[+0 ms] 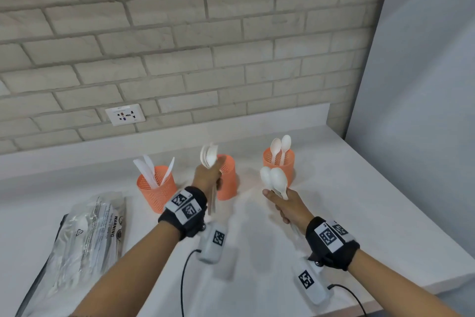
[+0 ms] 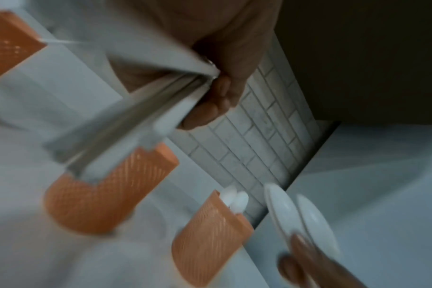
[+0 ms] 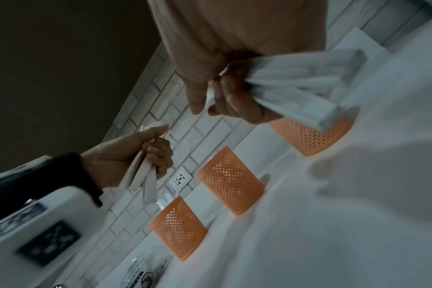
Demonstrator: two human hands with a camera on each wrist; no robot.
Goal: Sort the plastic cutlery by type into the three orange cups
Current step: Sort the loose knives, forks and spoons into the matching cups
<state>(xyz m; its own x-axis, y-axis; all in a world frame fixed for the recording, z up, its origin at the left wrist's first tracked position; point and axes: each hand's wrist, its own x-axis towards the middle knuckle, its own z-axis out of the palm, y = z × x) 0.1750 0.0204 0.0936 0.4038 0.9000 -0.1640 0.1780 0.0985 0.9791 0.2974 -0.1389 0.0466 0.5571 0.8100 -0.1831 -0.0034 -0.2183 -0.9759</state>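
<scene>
Your left hand (image 1: 207,178) grips a bundle of smooth white plastic spoons (image 1: 208,156). Your right hand (image 1: 289,205) clutches two more spoons (image 1: 273,179) near perforated orange cups (image 1: 279,162).

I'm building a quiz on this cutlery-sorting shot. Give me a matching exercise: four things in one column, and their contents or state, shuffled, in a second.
Things
1. left cup
2. right cup
3. right hand
4. plastic bag

States
A. grips a bunch of spoons
B. lies flat on the counter
C. holds two spoons, bowls up
D. holds knives

Pairs: 1-D, 2-C, 3-A, 4-B
</scene>
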